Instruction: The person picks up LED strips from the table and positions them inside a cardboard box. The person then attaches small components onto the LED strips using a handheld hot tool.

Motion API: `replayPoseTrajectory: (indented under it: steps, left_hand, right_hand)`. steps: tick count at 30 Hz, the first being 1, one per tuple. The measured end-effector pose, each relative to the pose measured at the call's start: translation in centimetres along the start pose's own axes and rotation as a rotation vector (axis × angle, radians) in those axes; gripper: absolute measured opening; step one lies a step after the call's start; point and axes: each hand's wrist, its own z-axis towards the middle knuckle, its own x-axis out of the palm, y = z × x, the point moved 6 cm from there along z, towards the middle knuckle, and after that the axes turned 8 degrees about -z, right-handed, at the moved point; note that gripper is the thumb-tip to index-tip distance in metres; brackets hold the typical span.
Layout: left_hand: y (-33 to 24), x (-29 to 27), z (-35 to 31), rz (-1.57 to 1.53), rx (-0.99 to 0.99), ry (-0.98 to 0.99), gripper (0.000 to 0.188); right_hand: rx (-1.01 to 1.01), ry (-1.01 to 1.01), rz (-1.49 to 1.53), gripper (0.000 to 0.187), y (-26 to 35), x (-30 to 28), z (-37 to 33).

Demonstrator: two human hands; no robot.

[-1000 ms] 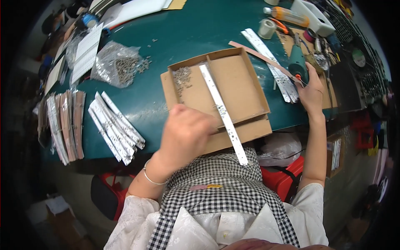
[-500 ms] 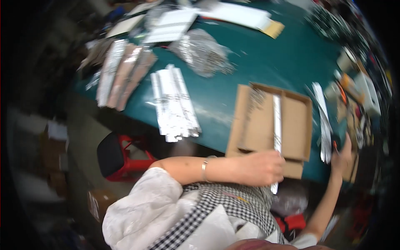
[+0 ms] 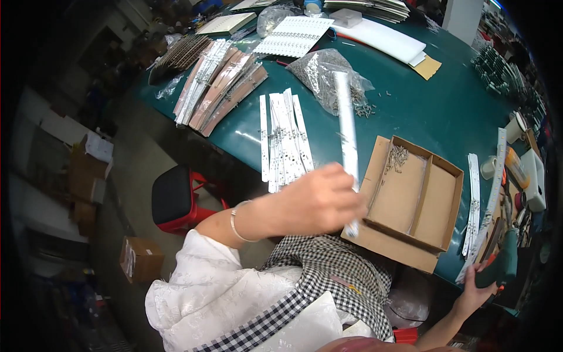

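My left hand (image 3: 325, 202) is closed around a long, narrow white strip (image 3: 347, 129), blurred by motion. The strip stands tilted between a pile of similar strips and a cardboard box, its lower end showing below my fingers. At the table's right edge my right hand (image 3: 474, 293) is closed on a green power screwdriver (image 3: 508, 264). Another long pale strip (image 3: 491, 193) runs down to that hand; whether my fingers touch it, I cannot tell. The shallow cardboard box (image 3: 431, 199) has a divider, with small metal screws (image 3: 397, 158) in its left compartment.
White strips with small parts on them (image 3: 284, 138) lie left of the box. Beyond are bundled strips (image 3: 220, 82), a clear bag of small metal pieces (image 3: 322, 70) and white sheets (image 3: 378, 38). More strips (image 3: 472, 202) and tools crowd the right. A red-and-black stool (image 3: 173, 193) stands left.
My left hand has moved left and up with the white strip, from in front of the box to its left side. My right hand is lower, the power screwdriver with it. The view has shifted.
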Motion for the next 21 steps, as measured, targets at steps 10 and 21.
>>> replayPoseTrajectory:
  steps: [10, 21]
  left_hand:
    - [8.3, -1.6, -7.7, 0.123, -0.293, -0.019, 0.018]
    - [9.7, -1.5, -9.7, -0.010, -0.406, 0.043, 0.025]
  right_hand:
    - [-0.003, 0.286, 0.337, 0.073, 5.9, 9.0, -6.7]
    - [0.037, 0.148, 0.403, 0.074, 6.2, 10.6, -9.8]
